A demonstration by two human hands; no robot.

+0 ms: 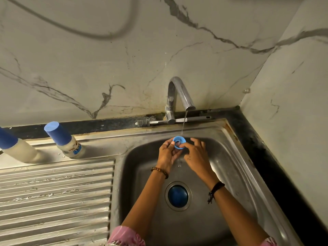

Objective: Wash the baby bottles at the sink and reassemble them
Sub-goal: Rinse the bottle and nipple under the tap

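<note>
Over the steel sink [236, 167] I hold a blue bottle collar ring [178, 142] with its clear teat inside, right under the thin stream from the tap [179, 94]. My left hand [167, 153] grips the ring from the left and below. My right hand [197, 154] pinches its right rim with thumb and a finger, the other fingers spread. Two baby bottles with blue caps stand on the drainboard at the left: one [65, 141] near the sink, another [16, 148] at the frame's edge.
A bottle brush [159, 122] lies on the dark ledge behind the tap. A blue plug [178, 196] sits in the sink drain. The ribbed drainboard [56, 197] spreads to the left. Marble walls close in behind and on the right.
</note>
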